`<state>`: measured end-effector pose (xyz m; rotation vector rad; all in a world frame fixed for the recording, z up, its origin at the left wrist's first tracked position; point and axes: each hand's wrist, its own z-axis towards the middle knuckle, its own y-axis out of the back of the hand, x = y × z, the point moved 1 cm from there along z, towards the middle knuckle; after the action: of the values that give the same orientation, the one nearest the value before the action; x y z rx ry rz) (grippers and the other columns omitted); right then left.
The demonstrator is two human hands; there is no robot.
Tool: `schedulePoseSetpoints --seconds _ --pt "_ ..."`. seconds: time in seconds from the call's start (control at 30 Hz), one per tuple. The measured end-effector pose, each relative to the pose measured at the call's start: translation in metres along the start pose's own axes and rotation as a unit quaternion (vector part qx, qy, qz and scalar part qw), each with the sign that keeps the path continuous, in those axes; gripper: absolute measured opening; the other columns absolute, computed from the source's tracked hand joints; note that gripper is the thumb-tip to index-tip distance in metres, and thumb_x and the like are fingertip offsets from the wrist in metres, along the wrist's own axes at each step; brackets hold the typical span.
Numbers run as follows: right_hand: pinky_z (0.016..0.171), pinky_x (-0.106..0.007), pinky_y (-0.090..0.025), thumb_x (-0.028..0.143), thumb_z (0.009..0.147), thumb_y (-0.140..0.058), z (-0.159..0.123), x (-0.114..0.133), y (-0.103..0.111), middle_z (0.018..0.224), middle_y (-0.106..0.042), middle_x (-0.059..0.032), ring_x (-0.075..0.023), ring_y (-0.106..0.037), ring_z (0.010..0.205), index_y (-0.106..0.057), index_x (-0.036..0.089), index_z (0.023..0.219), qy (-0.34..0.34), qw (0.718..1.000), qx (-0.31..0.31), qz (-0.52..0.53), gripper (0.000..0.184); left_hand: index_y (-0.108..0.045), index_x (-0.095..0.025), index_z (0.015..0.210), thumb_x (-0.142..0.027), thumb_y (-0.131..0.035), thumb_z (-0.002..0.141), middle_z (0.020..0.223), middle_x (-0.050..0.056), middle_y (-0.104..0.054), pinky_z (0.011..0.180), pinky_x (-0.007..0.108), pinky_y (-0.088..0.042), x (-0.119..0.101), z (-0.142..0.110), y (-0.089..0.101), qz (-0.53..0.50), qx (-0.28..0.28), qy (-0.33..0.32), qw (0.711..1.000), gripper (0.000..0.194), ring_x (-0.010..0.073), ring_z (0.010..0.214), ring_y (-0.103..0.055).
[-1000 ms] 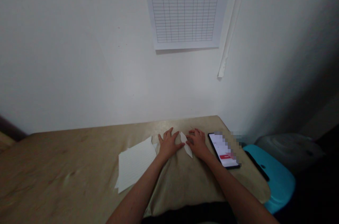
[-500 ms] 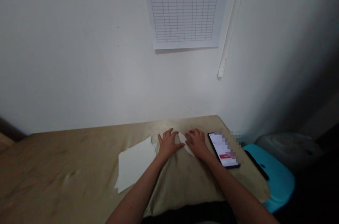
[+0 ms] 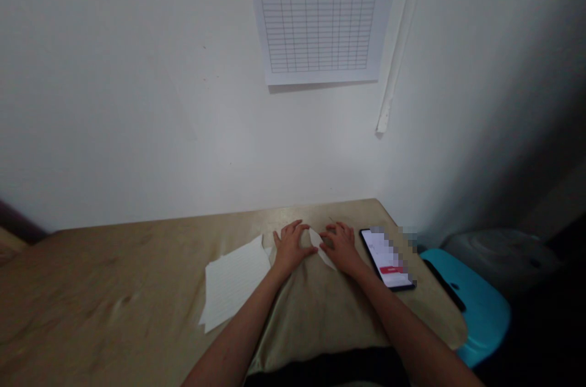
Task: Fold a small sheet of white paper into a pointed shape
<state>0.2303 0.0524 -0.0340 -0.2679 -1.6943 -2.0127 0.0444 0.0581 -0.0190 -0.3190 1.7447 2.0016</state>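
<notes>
Between my hands lies a small folded piece of white paper (image 3: 317, 242), narrow and pointed at its ends. With thumb and index finger, my left hand (image 3: 289, 248) holds the paper along its left side, the other fingers spread on the table. My right hand (image 3: 342, 246) has its thumb and fingertips on the paper's right edge, fingers bent. Part of the paper's right side is hidden by those fingers. Left of my left forearm rests a loose stack of white paper sheets (image 3: 235, 283), partly covered by that arm.
A phone (image 3: 384, 259) with a lit screen lies right of my right hand. The table (image 3: 137, 289) has a wrinkled tan cover. Against its right edge is a turquoise stool or chair (image 3: 488, 295). A printed chart (image 3: 320, 27) hangs on the wall behind.
The folded paper has shifted and tilted slightly between my fingers, its near point now closer to my right hand. Both hands stay in almost the same place.
</notes>
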Motion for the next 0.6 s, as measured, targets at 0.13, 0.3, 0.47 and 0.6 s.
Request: schedulePoseSetpoints --seconds 0.13,0.3,0.47,0.6 --pt "0.117 -0.052 -0.017 0.031 0.089 -0.064 0.0004 -0.0005 0.0000 0.138 -0.055 -0.0055 -0.0285 -0.032 0.140 -0.070 0.033 0.116 -0.005 1.000 0.001 0.013 0.027 -0.057 -0.035 0.129 -0.048 -0.078 0.075 0.153 0.005 -0.046 0.118 0.068 -0.009 -0.0002 0.0003 -0.0006 0.001 0.007 0.006 1.000 0.060 0.0303 0.143 -0.036" --pt "0.115 -0.051 -0.020 0.028 0.088 -0.064 0.0007 0.0000 0.0004 0.136 -0.057 -0.0045 -0.0275 -0.034 0.138 -0.069 0.033 0.117 0.000 1.000 -0.003 0.021 0.030 -0.054 -0.035 0.135 -0.051 -0.078 0.073 0.152 0.007 -0.047 0.118 0.070 -0.007 -0.0004 0.0005 -0.0008 0.012 0.014 0.010 1.000 0.068 0.0310 0.143 -0.036" --pt "0.113 -0.052 -0.022 0.026 0.088 -0.064 0.0007 -0.0008 -0.0008 0.131 -0.059 -0.0051 -0.0276 -0.039 0.133 -0.068 0.032 0.115 0.028 0.999 -0.021 0.038 0.029 -0.056 -0.036 0.134 -0.051 -0.079 0.073 0.153 0.006 -0.046 0.118 0.069 -0.008 -0.0011 0.0000 -0.0004 0.015 0.020 0.009 1.000 0.067 0.0323 0.144 -0.035" --pt "0.112 -0.050 -0.025 0.025 0.089 -0.061 0.0001 -0.0022 -0.0015 0.130 -0.059 -0.0046 -0.0252 -0.045 0.127 -0.067 0.034 0.118 0.048 0.997 -0.025 0.062 0.030 -0.059 -0.035 0.128 -0.047 -0.080 0.074 0.151 0.006 -0.048 0.119 0.067 -0.009 0.0006 0.0003 -0.0015 -0.005 0.004 0.012 1.000 0.059 0.0309 0.143 -0.037"
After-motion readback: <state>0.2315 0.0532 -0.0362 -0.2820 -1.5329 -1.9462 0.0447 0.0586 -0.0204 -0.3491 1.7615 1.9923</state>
